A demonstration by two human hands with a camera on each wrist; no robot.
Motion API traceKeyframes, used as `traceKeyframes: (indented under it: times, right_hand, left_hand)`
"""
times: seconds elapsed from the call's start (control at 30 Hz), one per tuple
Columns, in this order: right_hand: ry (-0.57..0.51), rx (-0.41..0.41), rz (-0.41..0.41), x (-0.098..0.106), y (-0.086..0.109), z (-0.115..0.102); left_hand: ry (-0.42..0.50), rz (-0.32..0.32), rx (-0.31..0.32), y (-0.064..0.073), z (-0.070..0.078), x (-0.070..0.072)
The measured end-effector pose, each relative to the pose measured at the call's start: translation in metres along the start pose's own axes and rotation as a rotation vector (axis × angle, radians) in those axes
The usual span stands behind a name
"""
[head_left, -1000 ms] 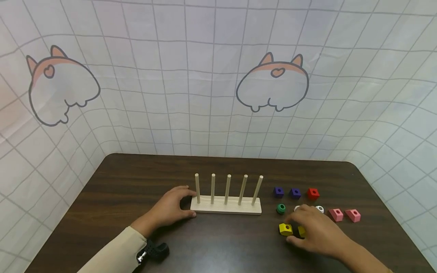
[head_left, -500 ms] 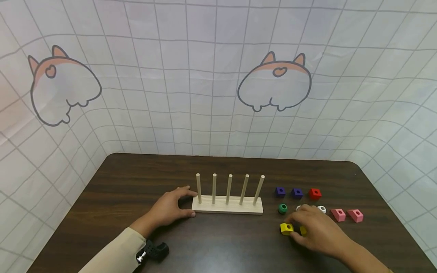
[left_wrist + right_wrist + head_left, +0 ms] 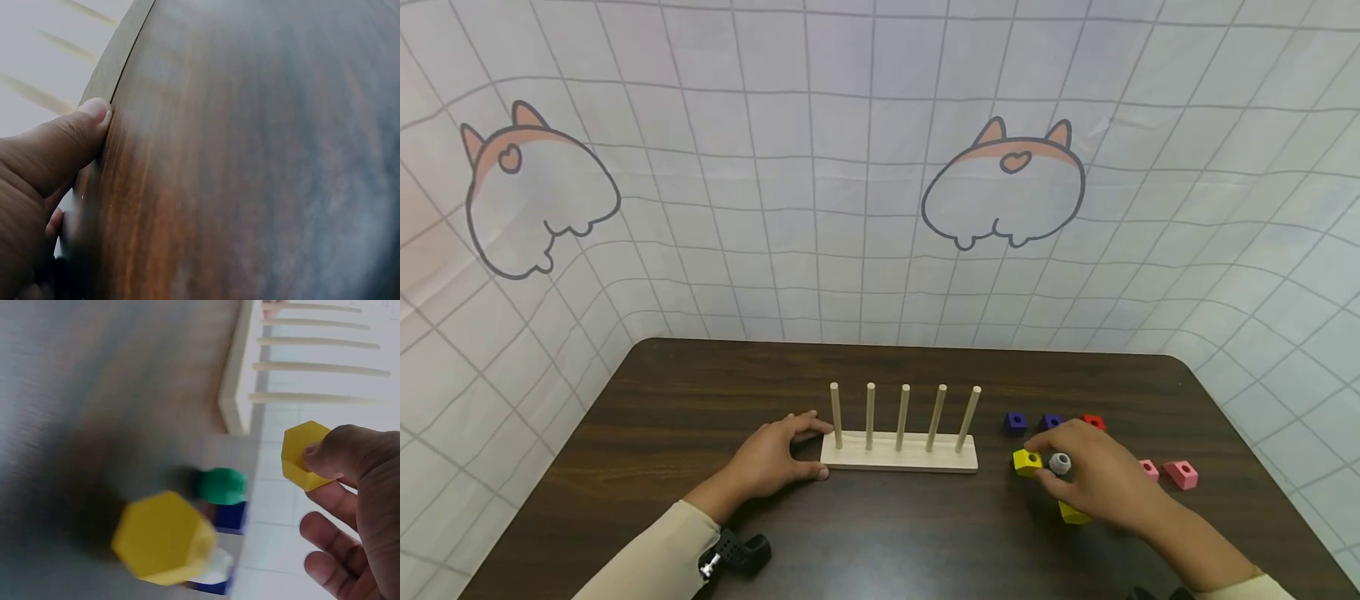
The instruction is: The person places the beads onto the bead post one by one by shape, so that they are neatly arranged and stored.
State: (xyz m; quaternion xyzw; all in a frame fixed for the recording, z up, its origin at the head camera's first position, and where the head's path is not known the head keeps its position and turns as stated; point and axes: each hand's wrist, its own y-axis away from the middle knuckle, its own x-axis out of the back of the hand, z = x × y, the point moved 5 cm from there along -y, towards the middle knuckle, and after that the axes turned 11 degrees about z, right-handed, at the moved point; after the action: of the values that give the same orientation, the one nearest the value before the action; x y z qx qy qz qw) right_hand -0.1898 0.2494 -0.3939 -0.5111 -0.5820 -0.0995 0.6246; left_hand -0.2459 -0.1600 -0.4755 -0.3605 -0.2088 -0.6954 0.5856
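My left hand grips the left end of a wooden peg stand, whose several upright pegs carry nothing. In the left wrist view the thumb lies against the base's edge. My right hand pinches a yellow hexagonal block with a hole through it, raised off the table; the right wrist view shows this block between thumb and fingers. Below the hand stands a second yellow block, partly covered. A white bead shows between the right thumb and fingers. The green bead appears only in the right wrist view.
Behind the right hand lie two purple blocks and a red block. Two pink slanted blocks sit to its right, one partly hidden. The dark wooden table ends at a white gridded cloth.
My right hand has taken hold of the left yellow block and lifted it up off the table. The other yellow block stays put. My left hand keeps its place on the peg stand.
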Motion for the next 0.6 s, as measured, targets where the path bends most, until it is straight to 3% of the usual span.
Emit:
traceKeyframes:
  times: [0.33,0.6]
  right_hand:
    - [-0.074,-0.124,-0.057,0.017,-0.025,0.001]
    - [-0.133,-0.070,0.010,0.030,-0.041,-0.005]
  left_hand:
    - [0.013,-0.003,0.005,0.002,0.000,0.000]
    - [0.026,-0.005,0.010,-0.001,0.000,0.000]
